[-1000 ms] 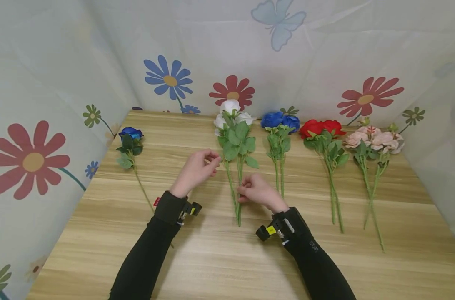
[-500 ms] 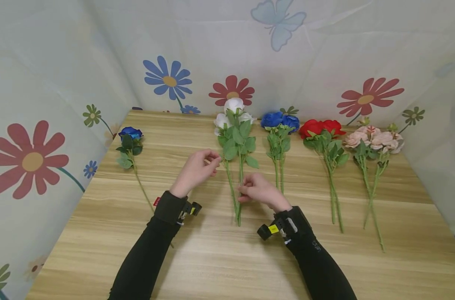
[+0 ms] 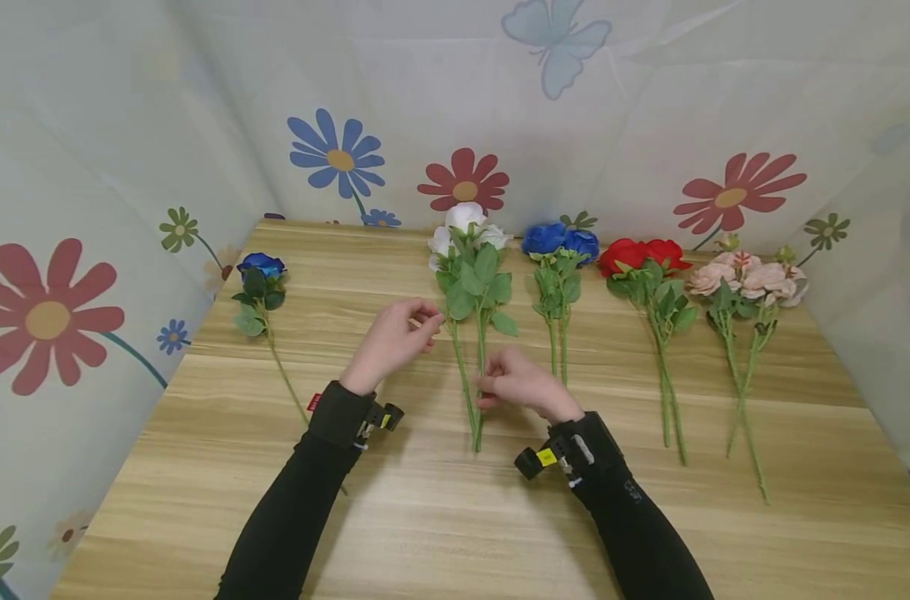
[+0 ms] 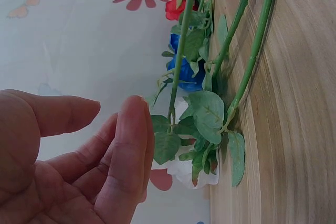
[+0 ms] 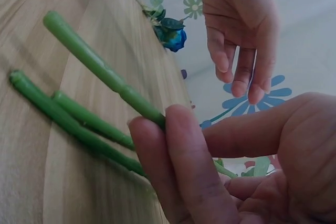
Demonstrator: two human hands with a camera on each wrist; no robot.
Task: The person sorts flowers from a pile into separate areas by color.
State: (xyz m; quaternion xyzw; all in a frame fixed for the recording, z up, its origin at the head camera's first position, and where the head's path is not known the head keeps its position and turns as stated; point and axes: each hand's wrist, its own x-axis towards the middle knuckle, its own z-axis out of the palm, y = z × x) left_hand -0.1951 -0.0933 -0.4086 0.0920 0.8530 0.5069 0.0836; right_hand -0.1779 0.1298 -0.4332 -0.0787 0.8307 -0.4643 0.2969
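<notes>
Three artificial white roses (image 3: 466,218) lie together at the back centre, their leafy stems pointing toward the person. My right hand (image 3: 521,382) pinches one green rose stem (image 5: 94,59) between thumb and fingers. In the right wrist view that stem is raised above the two other stems (image 5: 68,121), which lie along the table. Left of the bunch, my left hand (image 3: 401,337) hovers with fingers loosely bent and nothing between them. In the left wrist view a gap shows between its thumb and fingers, close beside the leaves (image 4: 167,145).
A single blue rose (image 3: 262,268) lies at the left, its stem partly behind the left sleeve. Rightward lie blue roses (image 3: 547,240), red roses (image 3: 626,257) and pink flowers (image 3: 764,279). A patterned curtain (image 3: 395,75) hangs along the table's back edge.
The white rose on the pinched stem has shifted slightly right, and its bloom rose and then dipped a little. My right hand moved very slightly; the left hand has stayed still.
</notes>
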